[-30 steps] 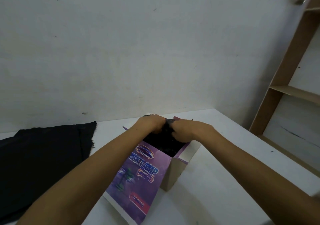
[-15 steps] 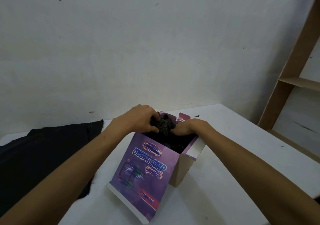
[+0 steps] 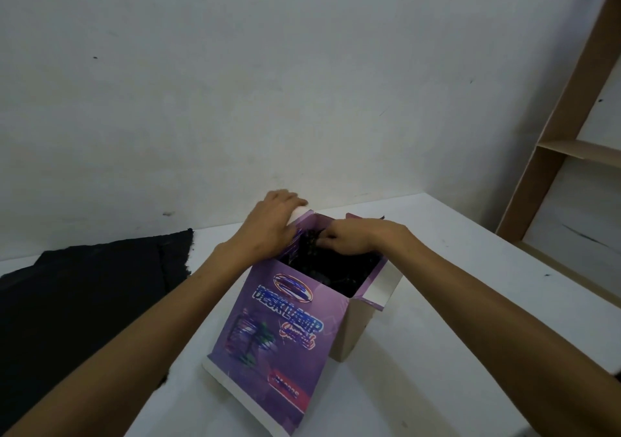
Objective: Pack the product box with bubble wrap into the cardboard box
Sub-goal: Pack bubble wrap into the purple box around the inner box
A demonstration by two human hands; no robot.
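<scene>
A purple box (image 3: 279,322) printed with "DESK LAMP" stands tilted on the white table (image 3: 453,335), its top open and its printed front facing the camera. Inside the box sits dark crumpled bubble wrap (image 3: 332,268), filling the opening up to near the rim. The left hand (image 3: 274,225) is at the far left corner of the box, its fingers curled over the white edge of the raised flap (image 3: 300,216) and holding it back. The right hand (image 3: 356,238) reaches into the top of the box from the right side, its fingers bent and pinching the bubble wrap near the far edge. Another flap hangs down on the right side of the box, showing its white inner face. A black cloth (image 3: 84,295) lies flat on the table to the left of the box, under the left forearm. A wooden shelf (image 3: 571,147) stands against the wall well to the right of the box.
</scene>
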